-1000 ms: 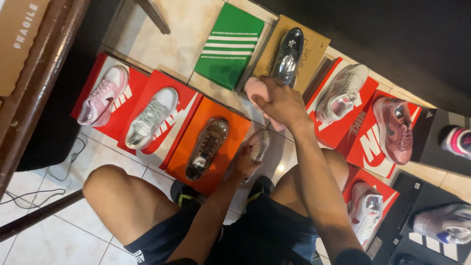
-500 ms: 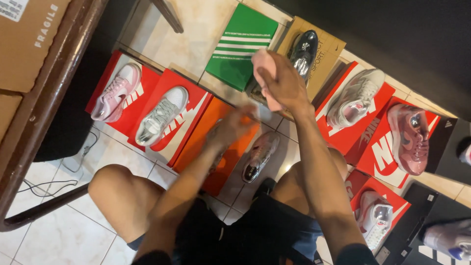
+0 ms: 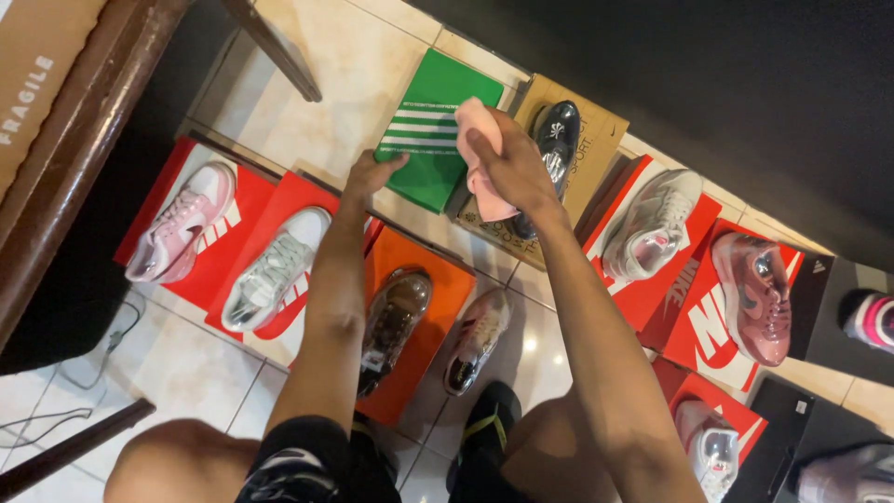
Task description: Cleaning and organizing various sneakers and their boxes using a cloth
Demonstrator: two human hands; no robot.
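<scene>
At frame centre, the left hand [image 3: 370, 174], fingers spread, has moved up from the brown shoe [image 3: 393, 326] to touch the green box [image 3: 433, 130]; right of it, the right hand [image 3: 510, 166] still grips a pink cloth [image 3: 477, 140] beside the black shoe [image 3: 556, 140].

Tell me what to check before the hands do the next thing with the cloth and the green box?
1. Right hand grips the pink cloth: ok.
2. Left hand touches the green box at its near edge: ok.
3. Green box lid is shut and lies flat: ok.
4. Box top free of shoes: ok.
5. Black shoe on the brown box clear of the cloth: cannot tell, they overlap.
6. Cloth clean: cannot tell.
</scene>
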